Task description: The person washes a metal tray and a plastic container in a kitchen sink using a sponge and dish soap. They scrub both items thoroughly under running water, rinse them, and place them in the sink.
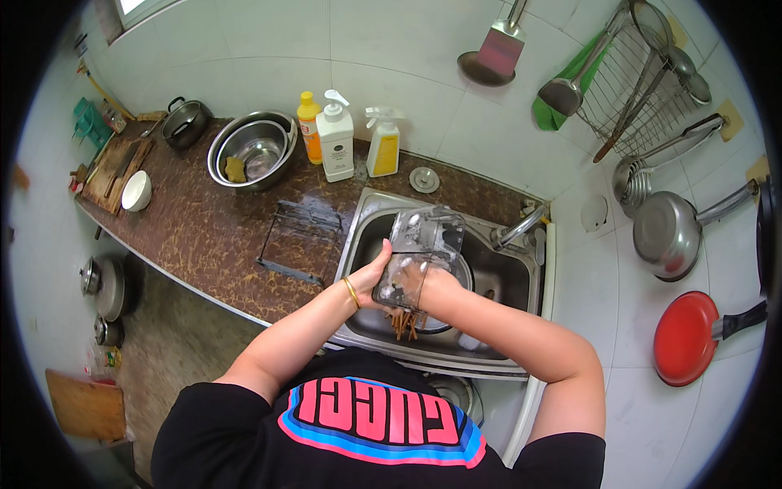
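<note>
Over the sink [360, 244], my left hand [368, 278] grips the left side of a clear plastic container [449, 229] with soap suds on its walls. My right hand [437, 284] reaches into the container and shows blurred through its wall; whether it holds anything is hidden. Below the container, a bundle of wooden chopsticks [406, 324] sticks out towards me. Part of a round metal-rimmed basin [469, 275] lies under it in the sink. A white sudsy thing [469, 341] is near the sink's front edge. On the counter to the left lies a dark wire rack [269, 235].
A faucet [519, 227] stands at the sink's right rear. Behind are a drain strainer [424, 180], a spray bottle [383, 143], a pump bottle [335, 140] and a yellow bottle [310, 125]. Nested steel bowls [214, 153], a white bowl [137, 191] and a cleaver [125, 160] sit further left.
</note>
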The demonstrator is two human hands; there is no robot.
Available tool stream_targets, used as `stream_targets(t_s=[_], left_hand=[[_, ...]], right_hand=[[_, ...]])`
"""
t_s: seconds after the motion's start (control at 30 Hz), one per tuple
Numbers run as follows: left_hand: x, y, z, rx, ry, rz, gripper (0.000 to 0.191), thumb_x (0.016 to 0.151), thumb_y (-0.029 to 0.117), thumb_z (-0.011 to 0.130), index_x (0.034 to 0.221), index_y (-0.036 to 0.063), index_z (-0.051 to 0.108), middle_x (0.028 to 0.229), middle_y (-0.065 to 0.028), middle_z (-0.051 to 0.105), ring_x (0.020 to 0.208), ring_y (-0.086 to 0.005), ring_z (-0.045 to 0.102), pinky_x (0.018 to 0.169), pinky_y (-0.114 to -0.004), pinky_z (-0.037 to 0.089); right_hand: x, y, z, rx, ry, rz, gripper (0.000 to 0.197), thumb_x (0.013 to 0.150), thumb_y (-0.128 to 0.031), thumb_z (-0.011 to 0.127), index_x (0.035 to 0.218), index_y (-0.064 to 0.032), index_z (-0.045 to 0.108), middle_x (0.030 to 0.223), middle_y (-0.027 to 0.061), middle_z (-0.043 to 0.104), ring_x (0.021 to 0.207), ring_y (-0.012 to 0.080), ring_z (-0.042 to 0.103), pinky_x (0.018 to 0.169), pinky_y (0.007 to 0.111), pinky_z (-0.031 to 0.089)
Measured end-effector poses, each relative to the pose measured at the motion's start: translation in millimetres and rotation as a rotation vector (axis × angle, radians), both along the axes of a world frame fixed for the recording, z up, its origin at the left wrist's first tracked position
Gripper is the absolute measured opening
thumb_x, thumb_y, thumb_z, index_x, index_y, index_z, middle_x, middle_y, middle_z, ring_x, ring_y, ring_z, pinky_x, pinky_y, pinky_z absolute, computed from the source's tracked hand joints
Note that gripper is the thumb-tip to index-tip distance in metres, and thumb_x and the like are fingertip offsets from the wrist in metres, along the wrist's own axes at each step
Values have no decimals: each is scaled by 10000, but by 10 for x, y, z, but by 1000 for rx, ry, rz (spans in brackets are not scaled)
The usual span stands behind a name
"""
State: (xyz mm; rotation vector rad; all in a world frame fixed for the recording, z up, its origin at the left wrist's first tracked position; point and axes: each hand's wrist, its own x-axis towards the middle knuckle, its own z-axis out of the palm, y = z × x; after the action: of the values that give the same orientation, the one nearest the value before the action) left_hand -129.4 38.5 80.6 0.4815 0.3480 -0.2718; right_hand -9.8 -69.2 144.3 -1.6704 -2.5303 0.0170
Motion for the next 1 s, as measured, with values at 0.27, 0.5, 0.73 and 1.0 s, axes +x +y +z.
stream_targets(t_s=[0.27, 0.5, 0.73, 1.0], left_hand=[[-24, 145, 100, 59, -75, 41, 819, 649, 788, 270, 1112, 158, 512, 950, -68, 613, 854, -259, 577, 604, -491, 443], [-62, 75, 98, -78, 85, 144, 804, 638, 795, 272, 1090, 178, 519, 950, -64, 606, 767, -245, 590, 486, -429, 449], [-79, 146, -3, 89, 90, 85, 800, 651, 783, 292, 1121, 174, 510, 976, -46, 604, 794, -232, 590, 562, -469, 453], [-103, 163, 17, 149, 85, 104, 770, 670, 770, 300, 1115, 178, 512, 985, -37, 599, 811, -232, 574, 616, -470, 432]], right_hand=[[-38, 296, 396, -407, -72, -184, 298, 703, -350, 603, 819, -76, 610, 825, 110, 629, 735, 275, 611, 645, 365, 480], [21, 508, 365, -665, -97, -196, 318, 712, -349, 594, 785, -41, 629, 763, 147, 620, 719, 314, 596, 627, 382, 464], [134, 404, 52, -1020, 844, -331, 169, 696, -102, 567, 823, -5, 621, 715, 93, 613, 600, 159, 546, 556, 310, 450], [-48, 264, -113, -745, 1916, -787, 275, 720, 12, 528, 993, 7, 552, 851, 86, 599, 719, 185, 576, 623, 299, 473]])
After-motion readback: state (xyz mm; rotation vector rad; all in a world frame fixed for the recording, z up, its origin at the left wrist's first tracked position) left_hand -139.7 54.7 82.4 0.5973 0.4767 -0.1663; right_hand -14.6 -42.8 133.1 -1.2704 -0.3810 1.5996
